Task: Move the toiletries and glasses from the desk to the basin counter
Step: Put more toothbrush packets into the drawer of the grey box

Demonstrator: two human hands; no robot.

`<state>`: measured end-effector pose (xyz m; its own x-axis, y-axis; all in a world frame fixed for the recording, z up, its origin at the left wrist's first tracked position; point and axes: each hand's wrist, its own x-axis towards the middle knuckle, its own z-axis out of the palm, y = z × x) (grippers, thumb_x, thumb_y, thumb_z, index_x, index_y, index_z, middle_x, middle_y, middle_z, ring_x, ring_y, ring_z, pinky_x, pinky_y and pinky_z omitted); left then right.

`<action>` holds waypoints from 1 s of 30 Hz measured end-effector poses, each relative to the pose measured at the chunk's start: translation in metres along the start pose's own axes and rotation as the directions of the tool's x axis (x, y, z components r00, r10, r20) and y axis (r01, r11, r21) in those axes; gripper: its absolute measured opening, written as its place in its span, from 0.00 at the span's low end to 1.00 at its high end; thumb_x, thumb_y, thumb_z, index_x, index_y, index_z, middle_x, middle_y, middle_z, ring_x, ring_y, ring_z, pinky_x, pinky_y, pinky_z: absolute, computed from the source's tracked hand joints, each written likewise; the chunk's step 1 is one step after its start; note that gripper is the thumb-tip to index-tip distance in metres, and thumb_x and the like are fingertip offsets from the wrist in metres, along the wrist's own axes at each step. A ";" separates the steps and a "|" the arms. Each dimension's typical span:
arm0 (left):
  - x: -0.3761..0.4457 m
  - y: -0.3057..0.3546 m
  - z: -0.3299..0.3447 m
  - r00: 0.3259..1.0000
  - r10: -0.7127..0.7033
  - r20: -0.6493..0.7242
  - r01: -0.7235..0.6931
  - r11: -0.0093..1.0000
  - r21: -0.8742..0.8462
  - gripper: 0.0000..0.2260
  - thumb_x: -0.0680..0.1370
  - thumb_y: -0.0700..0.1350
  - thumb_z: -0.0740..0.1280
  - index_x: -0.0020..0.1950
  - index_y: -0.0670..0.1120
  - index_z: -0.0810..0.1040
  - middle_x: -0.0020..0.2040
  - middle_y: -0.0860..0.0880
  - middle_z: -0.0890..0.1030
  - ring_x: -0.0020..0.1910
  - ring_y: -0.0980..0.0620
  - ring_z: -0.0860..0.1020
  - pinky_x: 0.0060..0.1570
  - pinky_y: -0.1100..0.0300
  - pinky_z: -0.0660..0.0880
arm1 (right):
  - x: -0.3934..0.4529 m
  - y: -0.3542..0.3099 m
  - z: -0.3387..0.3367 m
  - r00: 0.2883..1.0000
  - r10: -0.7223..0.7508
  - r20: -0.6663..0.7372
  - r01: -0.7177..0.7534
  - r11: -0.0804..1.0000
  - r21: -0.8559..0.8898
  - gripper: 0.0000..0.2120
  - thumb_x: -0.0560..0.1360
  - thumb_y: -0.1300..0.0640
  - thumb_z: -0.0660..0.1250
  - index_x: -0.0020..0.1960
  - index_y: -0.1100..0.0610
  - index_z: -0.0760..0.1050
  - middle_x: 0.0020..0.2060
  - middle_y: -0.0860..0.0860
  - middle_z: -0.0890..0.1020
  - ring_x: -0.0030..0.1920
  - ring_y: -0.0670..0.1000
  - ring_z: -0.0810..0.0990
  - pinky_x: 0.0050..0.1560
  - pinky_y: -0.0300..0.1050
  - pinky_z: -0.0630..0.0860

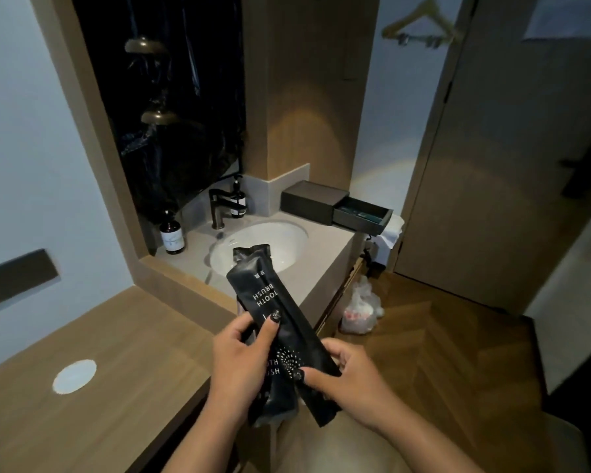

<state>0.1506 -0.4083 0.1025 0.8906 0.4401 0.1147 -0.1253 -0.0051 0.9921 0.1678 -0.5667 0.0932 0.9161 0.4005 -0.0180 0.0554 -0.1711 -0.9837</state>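
Observation:
Two long black toothbrush packets [270,302] are held in front of me, above the gap between the wooden desk [99,353] and the basin counter [325,254]. My left hand [239,356] grips the packets from the left, thumb across the upper one. My right hand [342,373] pinches the lower end of the upper packet. The upper packet's far end points over the white basin [287,240]. No glasses are in view.
A dark faucet [219,206] and two pump bottles [172,233] stand at the basin's back. A dark box with an open drawer [359,213] sits on the counter's right. A white round disc [74,375] lies on the desk. A plastic bag [360,308] sits on the floor.

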 end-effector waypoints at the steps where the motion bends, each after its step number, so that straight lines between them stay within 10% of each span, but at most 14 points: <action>1: 0.005 -0.001 -0.004 0.999 -0.006 -0.037 0.005 1.000 -0.011 0.06 0.76 0.40 0.69 0.43 0.49 0.84 0.41 0.53 0.86 0.41 0.57 0.83 0.39 0.63 0.76 | 0.000 0.002 0.001 0.999 0.026 0.019 -0.027 0.998 0.057 0.05 0.71 0.67 0.72 0.46 0.61 0.80 0.37 0.52 0.84 0.37 0.50 0.84 0.36 0.42 0.80; 16: 0.072 -0.019 -0.076 1.000 -0.028 -0.009 0.027 0.999 -0.042 0.05 0.75 0.39 0.69 0.47 0.47 0.83 0.44 0.54 0.86 0.44 0.56 0.83 0.40 0.64 0.79 | 0.061 0.020 0.069 0.957 0.252 0.147 -0.286 0.910 0.299 0.03 0.75 0.65 0.67 0.46 0.61 0.79 0.31 0.56 0.84 0.29 0.50 0.84 0.28 0.35 0.77; 30: 0.160 -0.064 -0.077 0.942 0.015 0.334 -0.050 0.994 0.097 0.08 0.74 0.37 0.71 0.48 0.49 0.81 0.44 0.55 0.85 0.43 0.59 0.82 0.45 0.65 0.77 | 0.141 0.026 0.065 0.936 0.249 -0.247 -0.189 0.951 0.244 0.05 0.75 0.62 0.67 0.45 0.63 0.81 0.37 0.60 0.85 0.35 0.50 0.83 0.37 0.39 0.79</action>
<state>0.2673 -0.2679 0.0536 0.9835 0.1148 0.1396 -0.1266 -0.1139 0.9854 0.2721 -0.4559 0.0536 0.9697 0.1104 -0.2181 -0.2174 -0.0183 -0.9759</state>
